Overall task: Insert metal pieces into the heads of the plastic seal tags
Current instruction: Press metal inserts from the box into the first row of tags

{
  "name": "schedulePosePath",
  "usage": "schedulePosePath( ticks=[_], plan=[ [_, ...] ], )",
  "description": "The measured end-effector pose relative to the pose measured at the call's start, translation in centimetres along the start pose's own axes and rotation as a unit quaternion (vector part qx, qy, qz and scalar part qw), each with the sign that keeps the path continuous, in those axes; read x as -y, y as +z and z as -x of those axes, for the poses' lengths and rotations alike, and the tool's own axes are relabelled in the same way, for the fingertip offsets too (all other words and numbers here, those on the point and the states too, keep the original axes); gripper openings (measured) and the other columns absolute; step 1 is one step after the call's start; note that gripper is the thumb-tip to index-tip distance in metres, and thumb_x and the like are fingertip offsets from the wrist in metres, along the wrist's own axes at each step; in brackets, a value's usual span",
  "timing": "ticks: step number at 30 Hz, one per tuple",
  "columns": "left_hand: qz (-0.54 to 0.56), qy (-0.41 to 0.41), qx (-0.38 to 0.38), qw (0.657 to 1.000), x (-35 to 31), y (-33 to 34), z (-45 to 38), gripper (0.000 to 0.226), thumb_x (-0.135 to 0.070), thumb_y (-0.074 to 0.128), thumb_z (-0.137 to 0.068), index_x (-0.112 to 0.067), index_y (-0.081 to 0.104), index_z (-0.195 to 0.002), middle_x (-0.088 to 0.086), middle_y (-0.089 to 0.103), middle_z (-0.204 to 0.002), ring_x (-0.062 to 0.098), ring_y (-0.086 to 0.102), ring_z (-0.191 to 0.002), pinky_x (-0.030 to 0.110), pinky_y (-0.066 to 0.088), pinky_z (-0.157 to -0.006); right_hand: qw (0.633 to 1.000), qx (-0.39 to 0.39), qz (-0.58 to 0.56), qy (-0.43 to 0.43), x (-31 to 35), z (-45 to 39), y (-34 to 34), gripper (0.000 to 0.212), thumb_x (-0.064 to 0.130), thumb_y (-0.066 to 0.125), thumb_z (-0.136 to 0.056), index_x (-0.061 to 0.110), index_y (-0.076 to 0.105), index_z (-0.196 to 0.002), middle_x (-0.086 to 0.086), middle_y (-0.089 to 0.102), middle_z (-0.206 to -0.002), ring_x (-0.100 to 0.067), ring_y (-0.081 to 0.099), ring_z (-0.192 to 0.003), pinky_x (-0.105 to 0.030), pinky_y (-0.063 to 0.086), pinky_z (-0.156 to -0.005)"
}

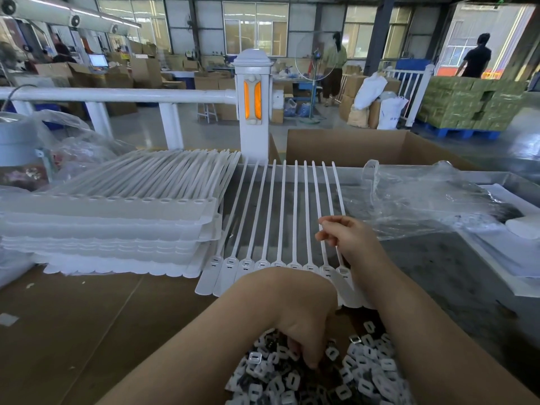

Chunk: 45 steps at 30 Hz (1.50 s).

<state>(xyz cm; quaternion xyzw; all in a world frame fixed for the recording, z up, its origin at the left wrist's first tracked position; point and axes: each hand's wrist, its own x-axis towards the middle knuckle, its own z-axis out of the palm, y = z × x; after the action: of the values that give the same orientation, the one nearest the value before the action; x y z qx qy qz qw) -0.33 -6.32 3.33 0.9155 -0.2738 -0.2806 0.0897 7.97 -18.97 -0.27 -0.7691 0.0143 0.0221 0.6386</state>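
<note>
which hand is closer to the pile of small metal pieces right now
Left. The left hand reaches down into the pile of small silver metal pieces, fingers among them. The right hand is farther up the table, resting over the straps of the row of white plastic seal tags.

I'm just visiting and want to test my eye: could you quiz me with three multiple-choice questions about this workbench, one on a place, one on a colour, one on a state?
1. Where is the stack of seal tags?
A. left of the spread row
B. inside the cardboard box
C. on the floor

2. What colour is the row of seal tags?
A. blue
B. white
C. green

3. What is the left hand doing?
A. lying flat on the cardboard
B. reaching into the pile of metal pieces
C. gripping the railing

Answers: 1 A, it lies left of the row; 2 B, the straps are white; 3 B, its fingers dip into the pile.
</note>
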Motion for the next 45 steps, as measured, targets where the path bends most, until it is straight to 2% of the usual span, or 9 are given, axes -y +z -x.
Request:
schedulePosePath(
  ticks=[10,14,20,25,27,30,33,35,45],
  plan=[
    [0.212,0.033,0.004,0.977,1.6,-1.6,1.2,0.018,-0.016,0.079,-0.081,-0.008,0.074,-0.097,-0.013,0.071,-0.07,0.002,0.067,-0.064,0.022,0.055,-0.074,1.0,0.004,-0.01,0.018,0.1,-0.2,-0.2,0.015,0.03,0.06,-0.096,0.021,0.069,-0.105,0.007,0.075,-0.076,-0.008,0.053,-0.07,-0.027,0.042,-0.067],
    [0.252,0.027,0.03,0.967,2.4,-1.4,1.1,0.014,-0.015,0.079,-0.081,-0.012,0.074,-0.094,-0.011,0.073,-0.073,0.003,0.068,-0.066,0.011,0.047,-0.055,1.0,0.005,-0.011,0.018,0.1,-0.2,-0.3,0.015,0.031,0.061,-0.096,0.022,0.069,-0.106,0.007,0.076,-0.077,-0.009,0.057,-0.079,-0.028,0.045,-0.075],
    [0.284,0.036,0.017,0.958,2.9,-1.4,1.2,0.019,-0.006,0.075,-0.084,-0.004,0.072,-0.103,0.003,0.073,-0.085,0.005,0.069,-0.068,0.015,0.055,-0.067,1.0,0.006,-0.01,0.018,0.1,0.0,-0.2,0.015,0.029,0.06,-0.097,0.023,0.07,-0.106,0.008,0.075,-0.076,-0.007,0.058,-0.08,-0.026,0.041,-0.072],
    [0.311,0.038,-0.004,0.95,3.5,-1.6,1.2,0.013,-0.004,0.072,-0.085,-0.013,0.072,-0.093,-0.005,0.073,-0.08,0.003,0.068,-0.072,0.015,0.053,-0.066,1.0,0.006,-0.012,0.006,0.2,0.2,-0.3,0.013,0.026,0.059,-0.097,0.024,0.07,-0.105,0.01,0.075,-0.074,-0.003,0.06,-0.077,-0.024,0.04,-0.072],
    [0.385,0.014,-0.101,0.917,4.0,-1.5,0.8,0.013,-0.001,0.072,-0.083,-0.013,0.072,-0.089,0.003,0.075,-0.085,0.007,0.069,-0.073,0.016,0.053,-0.066,1.0,0.01,-0.005,-0.005,0.2,0.4,-0.4,0.013,0.024,0.06,-0.097,0.027,0.072,-0.1,0.012,0.074,-0.075,0.001,0.061,-0.074,-0.021,0.039,-0.069],
    [0.515,-0.036,-0.256,0.817,4.9,-1.1,-0.1,0.014,0.001,0.072,-0.083,-0.008,0.071,-0.094,0.006,0.076,-0.086,0.011,0.071,-0.075,0.019,0.054,-0.067,0.999,0.026,0.009,-0.025,0.3,0.6,-0.4,0.014,0.019,0.066,-0.091,0.03,0.075,-0.09,0.012,0.074,-0.081,-0.003,0.065,-0.086,-0.025,0.043,-0.072],
    [0.619,-0.059,-0.317,0.717,5.4,-0.6,-0.6,0.012,-0.001,0.067,-0.089,-0.006,0.067,-0.099,0.009,0.076,-0.084,0.015,0.072,-0.074,0.022,0.055,-0.063,0.997,0.061,0.03,-0.04,0.5,0.9,-0.3,0.017,0.017,0.072,-0.085,0.033,0.077,-0.083,0.014,0.074,-0.087,-0.003,0.063,-0.094,-0.027,0.042,-0.075],
    [0.656,-0.067,-0.325,0.678,5.7,-0.5,-0.7,0.014,-0.001,0.067,-0.089,-0.005,0.066,-0.102,0.009,0.076,-0.083,0.016,0.072,-0.073,0.024,0.055,-0.063,0.993,0.098,0.041,-0.051,0.6,1.1,-0.3,0.019,0.018,0.073,-0.085,0.036,0.077,-0.082,0.013,0.074,-0.089,0.003,0.065,-0.089,-0.025,0.04,-0.077],
    [0.721,-0.072,-0.294,0.624,6.0,-0.5,-1.1,0.023,0.002,0.066,-0.089,-0.001,0.062,-0.111,0.012,0.075,-0.084,0.016,0.073,-0.073,0.024,0.057,-0.061,0.984,0.158,0.049,-0.073,0.9,1.5,-0.4,0.011,0.025,0.078,-0.083,0.036,0.078,-0.085,0.017,0.075,-0.09,0.012,0.065,-0.084,-0.019,0.039,-0.076]
  ],
)
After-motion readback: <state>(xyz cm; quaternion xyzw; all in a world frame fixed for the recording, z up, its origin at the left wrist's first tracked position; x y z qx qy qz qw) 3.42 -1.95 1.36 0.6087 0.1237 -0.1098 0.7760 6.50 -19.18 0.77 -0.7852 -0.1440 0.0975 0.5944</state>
